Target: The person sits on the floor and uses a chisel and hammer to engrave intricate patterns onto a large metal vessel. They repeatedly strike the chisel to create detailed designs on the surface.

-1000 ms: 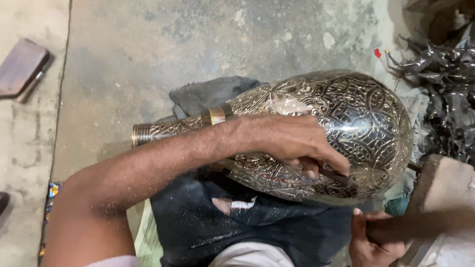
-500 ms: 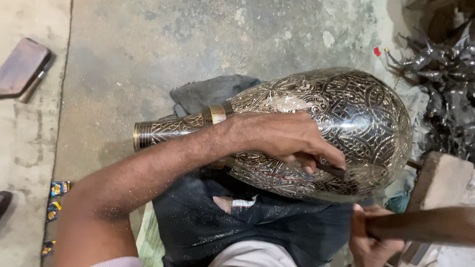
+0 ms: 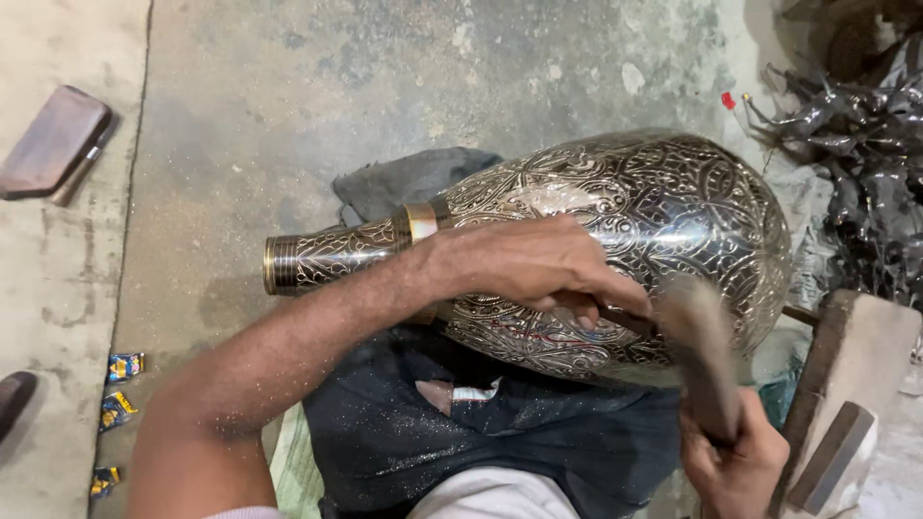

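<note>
Left hand [image 3: 538, 269] pinches a thin punch [image 3: 625, 320] against the engraved vase [image 3: 615, 240], right hand [image 3: 735, 461] fisted round a blurred mallet [image 3: 702, 356] — best struck squarely, vase braced on the lap.

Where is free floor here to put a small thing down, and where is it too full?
Free: the grey floor above the engraved metal vase, between the flat wooden piece at left and the dark metal scrap at right. Crowded: the lap, where left hand and right hand work, and the right edge.
</note>
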